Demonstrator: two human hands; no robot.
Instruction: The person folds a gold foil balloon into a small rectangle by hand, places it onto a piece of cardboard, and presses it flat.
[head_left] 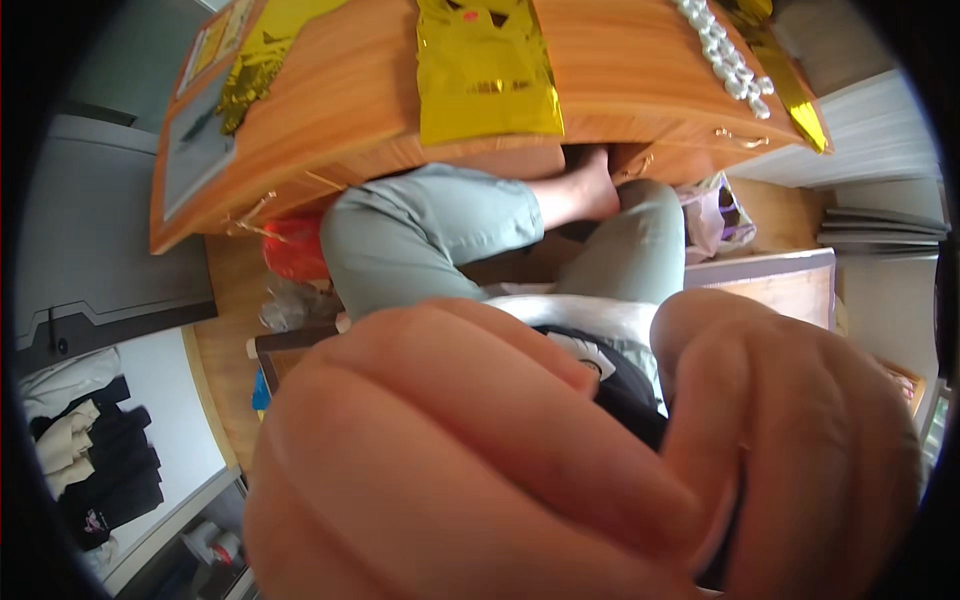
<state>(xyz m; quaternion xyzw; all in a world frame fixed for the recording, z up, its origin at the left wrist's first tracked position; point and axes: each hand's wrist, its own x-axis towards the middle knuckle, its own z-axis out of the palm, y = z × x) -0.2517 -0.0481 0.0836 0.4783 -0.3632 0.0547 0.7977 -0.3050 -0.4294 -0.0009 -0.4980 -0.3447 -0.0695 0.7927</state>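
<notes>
Filling the near view, a hand (480, 460) is raised close to the lens, fingers curled; any grasp cannot be told. A gold foil bag (485, 70) lies far on the wooden table (620, 80).

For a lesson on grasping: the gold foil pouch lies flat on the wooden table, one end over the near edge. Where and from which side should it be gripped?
Pinch the gold pouch at its overhanging bottom edge, coming from the near side of the table. That end probably juts past the table edge, so a thumb could slip beneath; the rest lies flat.
</notes>
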